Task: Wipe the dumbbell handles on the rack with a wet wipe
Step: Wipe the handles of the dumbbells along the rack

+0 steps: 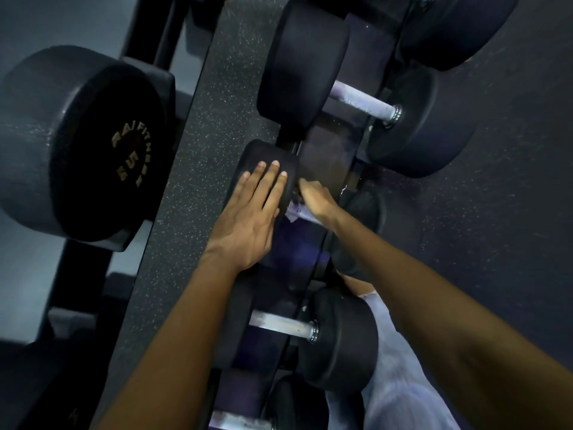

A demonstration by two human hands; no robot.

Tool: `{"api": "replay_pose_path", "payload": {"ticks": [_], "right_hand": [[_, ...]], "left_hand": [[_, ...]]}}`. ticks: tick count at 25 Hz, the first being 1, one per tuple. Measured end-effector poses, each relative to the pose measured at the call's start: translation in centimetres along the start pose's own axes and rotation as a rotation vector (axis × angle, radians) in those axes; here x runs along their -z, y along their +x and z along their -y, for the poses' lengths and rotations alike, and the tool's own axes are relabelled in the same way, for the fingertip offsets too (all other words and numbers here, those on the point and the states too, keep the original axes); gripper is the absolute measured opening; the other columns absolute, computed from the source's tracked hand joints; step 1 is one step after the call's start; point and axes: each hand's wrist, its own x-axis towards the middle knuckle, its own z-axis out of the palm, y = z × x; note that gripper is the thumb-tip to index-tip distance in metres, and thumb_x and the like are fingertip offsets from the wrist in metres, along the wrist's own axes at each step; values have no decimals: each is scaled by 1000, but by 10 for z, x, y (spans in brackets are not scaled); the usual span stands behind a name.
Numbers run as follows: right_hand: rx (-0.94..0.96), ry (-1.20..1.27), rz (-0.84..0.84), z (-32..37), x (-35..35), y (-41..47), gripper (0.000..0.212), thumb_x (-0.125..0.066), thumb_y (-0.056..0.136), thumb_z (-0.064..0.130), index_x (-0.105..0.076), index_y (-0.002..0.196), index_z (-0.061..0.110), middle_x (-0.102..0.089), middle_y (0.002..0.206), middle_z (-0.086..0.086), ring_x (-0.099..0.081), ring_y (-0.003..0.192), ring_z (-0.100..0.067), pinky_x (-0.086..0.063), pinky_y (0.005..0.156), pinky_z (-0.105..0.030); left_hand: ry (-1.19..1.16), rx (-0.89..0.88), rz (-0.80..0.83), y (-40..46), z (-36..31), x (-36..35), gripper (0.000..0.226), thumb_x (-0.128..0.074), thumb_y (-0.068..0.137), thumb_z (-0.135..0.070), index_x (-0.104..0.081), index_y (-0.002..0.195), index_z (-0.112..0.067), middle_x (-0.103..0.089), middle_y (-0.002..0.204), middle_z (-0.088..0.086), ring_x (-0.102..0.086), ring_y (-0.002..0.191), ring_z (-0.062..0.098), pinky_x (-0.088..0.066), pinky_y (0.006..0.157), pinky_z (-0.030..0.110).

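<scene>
Head view: wet wipe point(297, 212) under right hand's point(316, 198) grip, on handle.

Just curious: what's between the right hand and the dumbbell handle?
In the head view, a crumpled white wet wipe lies between the right hand and the handle, which is hidden.

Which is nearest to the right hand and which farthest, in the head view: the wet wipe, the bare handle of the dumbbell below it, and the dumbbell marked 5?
From the right hand:
1. Wet wipe: held in that hand, at the middle dumbbell's handle.
2. Bare handle: lower on the rack, toward the person.
3. Dumbbell marked 5: far left, across the floor strip.
</scene>
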Motion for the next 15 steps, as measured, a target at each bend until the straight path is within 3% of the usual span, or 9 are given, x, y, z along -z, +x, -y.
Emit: {"api": "replay_pose_path", "payload": {"ticks": [2, 4, 6, 8, 11, 15], "right_hand": [[-41, 45, 113, -15, -3, 30, 64, -24, 80, 61, -65, 104, 18, -63, 118, -5, -56, 111, -23, -38, 103, -40], [-7, 37, 206, -44, -3, 57, 79, -21, 69, 73, -62, 115, 23, -60, 127, -5, -53, 119, -23, -34, 108, -42], [-21, 24, 272, -48, 6, 46, 67, -21, 79, 63, -64, 102, 17, -65, 110, -7, -58, 103, -20, -34, 108, -42], [-78, -73, 281, -36, 19, 22, 48, -20, 91, 49, -60, 90, 22, -62, 95, -1, -54, 88, -16, -32, 108, -48], [-103, -268, 295, -37, 32, 12, 54, -16, 96, 45, -53, 127, 20, -51, 135, -9, -47, 120, -23, -29, 110, -42], [-68, -536, 275, -35, 38, 9, 37, -25, 97, 35, -54, 99, 12, -54, 125, -17, -49, 100, -25, -34, 83, -30]], "left_hand": [[5, 0, -5, -1, 1, -1, 55, -26, 96, -21, -19, 148, -3, -15, 156, 15, -10, 145, 30, -7, 119, 41], [-3, -2, -17, -1, 3, -2, 55, -27, 96, -20, -19, 148, -4, -14, 157, 15, -9, 145, 29, -6, 119, 40], [-9, -1, -18, -1, 2, -2, 55, -27, 97, -21, -17, 148, -4, -13, 157, 15, -8, 145, 29, -5, 119, 40], [-10, 7, -19, -1, 2, -2, 55, -27, 97, -21, -17, 148, -4, -13, 157, 14, -8, 145, 29, -5, 119, 40], [-25, 12, -21, -1, 0, -1, 55, -30, 97, -19, -18, 148, -4, -14, 157, 14, -8, 145, 28, -4, 119, 39], [-26, 13, -12, -1, 0, 1, 55, -27, 96, -20, -18, 148, -4, -14, 157, 14, -9, 145, 29, -5, 119, 39]]}}
